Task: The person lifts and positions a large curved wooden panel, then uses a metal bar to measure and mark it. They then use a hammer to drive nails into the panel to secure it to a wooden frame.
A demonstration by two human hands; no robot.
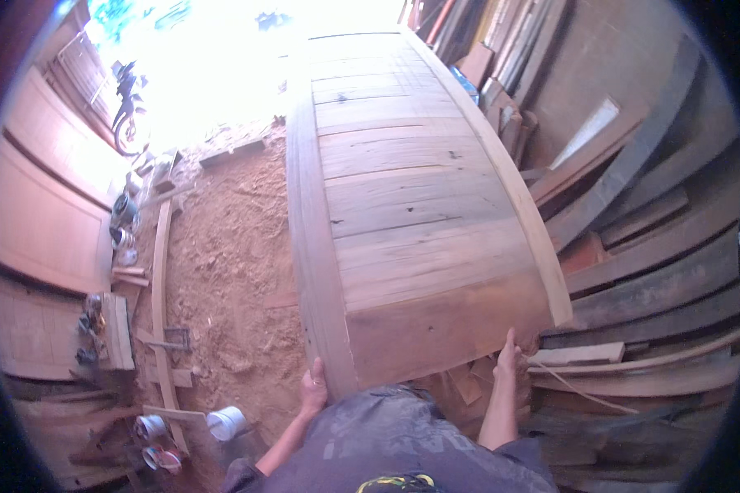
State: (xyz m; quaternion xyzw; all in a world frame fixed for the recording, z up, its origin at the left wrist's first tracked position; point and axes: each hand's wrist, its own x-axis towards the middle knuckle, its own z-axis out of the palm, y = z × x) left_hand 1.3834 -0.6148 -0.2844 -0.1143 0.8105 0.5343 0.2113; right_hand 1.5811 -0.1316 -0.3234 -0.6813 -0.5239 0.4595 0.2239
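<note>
A long wooden door panel [411,222] stretches away from my body, with pale side rails and several cross boards between them. At its near left corner my left hand [313,388] grips the outer edge, its thumb side showing against the rail. My right hand [508,359] holds the near edge close to the right corner, fingers pointing up the panel. Parts of both hands' fingers are hidden by the wood. The panel's near end lies close against my dark shirt [403,440].
Sawdust covers the ground [230,246] at left, where a long narrow board [163,304] lies. White buckets [226,423] stand near the lower left. Wooden doors [45,205] lean along the left wall. Curved planks [658,304] are stacked at right. A motorbike [129,111] stands far left.
</note>
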